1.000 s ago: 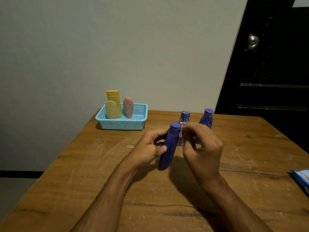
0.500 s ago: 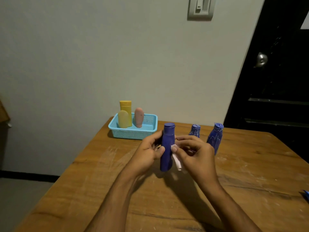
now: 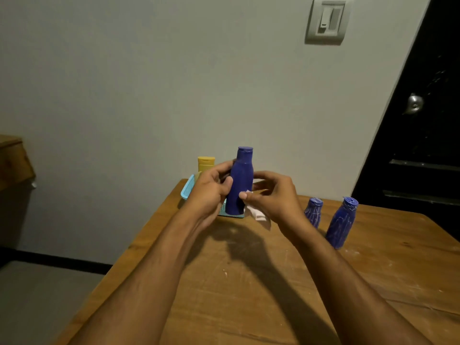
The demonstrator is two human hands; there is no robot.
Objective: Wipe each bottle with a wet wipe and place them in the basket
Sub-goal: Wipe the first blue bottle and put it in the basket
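Note:
My left hand grips a plain dark blue bottle upright in the air above the table. My right hand pinches a white wet wipe against the bottle's lower right side. Behind the hands sits the light blue basket, mostly hidden, with a yellow bottle standing in it. Two more blue bottles with pale scribbled marks stand on the table to the right, a smaller one and a taller one.
The wooden table has its left edge running diagonally, with floor below it. A wall with a light switch is behind. A dark door with a round knob stands at the right. A wooden piece shows at far left.
The bottle has gone from tilted to upright and now sits in front of the basket. The wipe moved from the cap down to the lower body. The camera turned up and left.

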